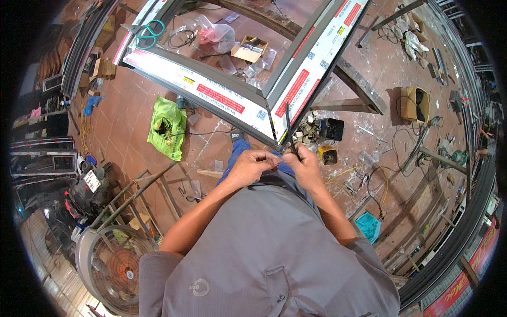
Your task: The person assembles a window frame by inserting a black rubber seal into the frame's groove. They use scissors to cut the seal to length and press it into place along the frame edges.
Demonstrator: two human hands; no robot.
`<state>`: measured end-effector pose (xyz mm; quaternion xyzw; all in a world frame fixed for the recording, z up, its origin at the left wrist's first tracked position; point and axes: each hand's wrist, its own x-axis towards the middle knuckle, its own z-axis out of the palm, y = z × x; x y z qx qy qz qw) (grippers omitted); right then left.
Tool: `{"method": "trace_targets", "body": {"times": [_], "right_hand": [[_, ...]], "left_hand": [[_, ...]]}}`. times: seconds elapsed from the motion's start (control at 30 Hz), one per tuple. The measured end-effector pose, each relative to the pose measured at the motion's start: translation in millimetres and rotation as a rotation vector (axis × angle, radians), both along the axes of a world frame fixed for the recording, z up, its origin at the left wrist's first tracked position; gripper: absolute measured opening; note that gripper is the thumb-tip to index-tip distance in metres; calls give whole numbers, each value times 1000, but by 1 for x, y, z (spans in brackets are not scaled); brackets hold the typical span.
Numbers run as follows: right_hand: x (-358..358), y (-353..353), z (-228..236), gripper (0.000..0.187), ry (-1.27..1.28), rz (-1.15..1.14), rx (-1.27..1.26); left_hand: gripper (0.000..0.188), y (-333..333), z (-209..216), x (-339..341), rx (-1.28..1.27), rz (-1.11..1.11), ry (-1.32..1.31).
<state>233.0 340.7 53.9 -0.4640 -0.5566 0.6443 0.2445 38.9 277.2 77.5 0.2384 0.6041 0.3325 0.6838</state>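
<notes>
My left hand [252, 168] is closed in a pinch in front of my waist, its fingertips close to my right hand. What it holds, if anything, is too small to make out. My right hand [305, 168] is closed on a thin black strip [290, 122], which sticks up past the nearest corner of a metal frame. That frame [174, 71] is grey, with white and red printed protective film on its faces, and its mitred corner points toward me just beyond my hands. On its far left corner lie scissors [151, 35] with teal handles.
Under the frame run wooden supports [359, 87]. A green plastic bag [168, 129] lies on the tiled floor at left, an open cardboard box [414, 104] at right. Cables and scraps litter the floor. A large fan [113, 264] stands lower left, near a metal stand [138, 193].
</notes>
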Motion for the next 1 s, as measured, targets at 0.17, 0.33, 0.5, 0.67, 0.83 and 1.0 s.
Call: {"method": "trace_targets", "body": {"times": [0.17,0.33,0.5,0.67,0.83,1.0], "right_hand": [[25,0,25,23,-35,131,117],[32,-3,33,16,-100,140,407],[36,-7,34,15,-208,188,486],[33,-8,35,19,-210,202,543],[28,-6,44,13,-235,163,502],[21,-5,48,14,-218,121,455]], "left_hand": [[34,-7,-8,1,-26,-45,33],[35,-10,-5,9,57,25,0],[37,-6,6,18,102,130,35],[35,-5,1,23,66,164,120],[34,-7,-2,25,8,200,89],[34,-7,-7,27,-3,271,42]]}}
